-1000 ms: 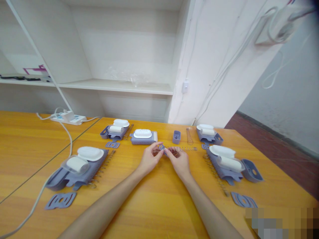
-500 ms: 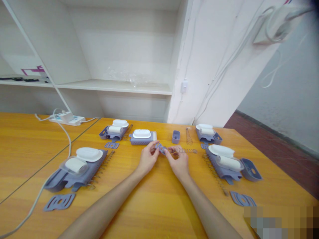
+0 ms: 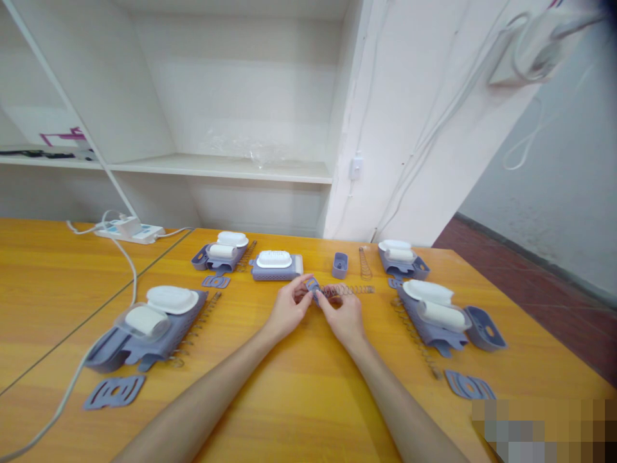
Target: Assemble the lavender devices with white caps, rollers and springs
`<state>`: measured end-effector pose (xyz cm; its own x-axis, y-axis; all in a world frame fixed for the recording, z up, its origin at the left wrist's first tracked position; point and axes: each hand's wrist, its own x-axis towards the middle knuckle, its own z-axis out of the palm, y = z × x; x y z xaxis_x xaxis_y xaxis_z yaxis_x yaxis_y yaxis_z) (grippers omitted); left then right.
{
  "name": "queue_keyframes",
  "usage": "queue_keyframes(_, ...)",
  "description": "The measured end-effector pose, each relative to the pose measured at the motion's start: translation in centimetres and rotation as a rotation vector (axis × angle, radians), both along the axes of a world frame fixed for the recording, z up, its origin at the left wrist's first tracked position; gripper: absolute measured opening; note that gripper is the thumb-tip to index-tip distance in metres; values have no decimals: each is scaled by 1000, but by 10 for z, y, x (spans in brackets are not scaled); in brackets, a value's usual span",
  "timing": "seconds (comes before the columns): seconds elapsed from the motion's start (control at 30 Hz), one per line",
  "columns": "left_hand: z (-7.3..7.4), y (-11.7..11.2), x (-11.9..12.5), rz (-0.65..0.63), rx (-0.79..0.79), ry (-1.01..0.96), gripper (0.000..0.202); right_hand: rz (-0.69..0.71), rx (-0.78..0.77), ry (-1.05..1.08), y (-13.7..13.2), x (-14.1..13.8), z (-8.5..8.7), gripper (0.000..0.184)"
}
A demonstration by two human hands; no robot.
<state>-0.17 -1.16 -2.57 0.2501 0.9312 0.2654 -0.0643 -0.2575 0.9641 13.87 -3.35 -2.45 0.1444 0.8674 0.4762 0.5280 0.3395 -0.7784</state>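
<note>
My left hand (image 3: 290, 308) and right hand (image 3: 344, 316) meet above the tabletop (image 3: 294, 405). Grip state: both are closed on the slotted plate (image 3: 313, 283), a small grey-blue part pinched between thumbs and fingertips. The plate sits tilted at the centre of the grip. A long spring (image 3: 354, 290) extends from the plate to the right, passing behind my right fingers; I cannot tell whether those fingers also clasp it or whether it is joined to the plate.

Beyond the grip, slightly left, lies a perforated casing (image 3: 277, 274) topped by a white oval cover (image 3: 274, 258). Beyond and slightly right stand a grey cup (image 3: 340, 265) and, just beside it, a tapering coil (image 3: 365, 265).

Left of the grip and nearer to me, a flat plate (image 3: 114, 392) lies below a white roll (image 3: 146, 320). Right of the grip, a second cup (image 3: 484, 328) lies beside a second roll (image 3: 444, 316).
</note>
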Motion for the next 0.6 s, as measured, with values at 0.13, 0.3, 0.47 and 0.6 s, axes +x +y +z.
queue_keyframes(0.13, -1, 1, 0, -11, -18, -23, 43, -1, -7, 21, -1, -1, 2, 21)
queue_keyframes(0.3, 0, 1, -1, -8, -30, -42, 44, -8, 0, 18, -1, -1, 3, 20)
queue_keyframes(0.47, 0, 1, -1, 15, -50, -28, 45, 3, 12, -1, -1, -1, 3, 20)
queue_keyframes(0.6, -2, 2, -2, 62, -78, -8, 52, -7, 80, -23, -2, -3, 2, 21)
